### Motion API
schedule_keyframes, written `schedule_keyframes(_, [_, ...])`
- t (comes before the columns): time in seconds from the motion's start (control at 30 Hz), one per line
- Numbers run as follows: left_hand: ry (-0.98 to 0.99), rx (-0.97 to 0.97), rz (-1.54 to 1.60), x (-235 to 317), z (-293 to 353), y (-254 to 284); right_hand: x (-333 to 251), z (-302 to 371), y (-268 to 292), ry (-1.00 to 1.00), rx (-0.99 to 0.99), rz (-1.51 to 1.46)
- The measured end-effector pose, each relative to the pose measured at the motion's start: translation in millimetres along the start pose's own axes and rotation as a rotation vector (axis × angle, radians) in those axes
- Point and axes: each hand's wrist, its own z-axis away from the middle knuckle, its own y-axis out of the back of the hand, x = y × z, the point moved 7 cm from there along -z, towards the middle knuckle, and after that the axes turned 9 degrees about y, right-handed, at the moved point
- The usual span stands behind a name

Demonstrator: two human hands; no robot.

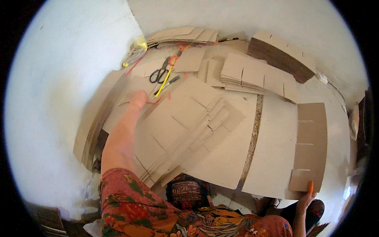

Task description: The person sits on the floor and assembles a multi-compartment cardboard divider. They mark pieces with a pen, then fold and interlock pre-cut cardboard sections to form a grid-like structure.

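Observation:
At the lower right my right hand (305, 200) grips the near end of a slotted cardboard strip (312, 132), its thumb lying on the face. Toward the left, my left hand (138, 98) reaches over slotted cardboard pieces (177, 112), which are partly blurred. Its fingers are hidden, so whether it grips a piece does not show. Just beyond it lie black-handled scissors (158, 75), a yellow strap (166, 81), a thin red string (160, 100) and a dark, slim tool (169, 85).
Slotted cardboard stacks stand at the back right (280, 53), nearer in the middle (256, 75) and along the left wall (92, 130). More sheets (183, 34) lie at the back. Pale flat boards (272, 146) cover the floor, with a gap (252, 146) between two. White walls rise behind and left.

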Motion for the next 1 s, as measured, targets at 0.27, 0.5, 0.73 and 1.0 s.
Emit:
schedule_keyframes(0.27, [0.019, -0.001, -0.017, -10, 15, 1, 15, 0, 7, -0.104, -0.033, -0.022])
schedule_keyframes(0.5, [-0.006, -0.112, -0.078, -22, 28, -9, -3, 0, 3, 0.211, -0.171, 0.320])
schedule_keyframes(0.73, [-0.175, 0.189, 0.432, 95, 30, 85, -27, 3, -15, -0.032, -0.061, 0.041])
schedule_keyframes(1.0, [-0.253, 0.183, 0.327, 211, -48, 68, 9, -4, 19, 0.091, -0.055, 0.301])
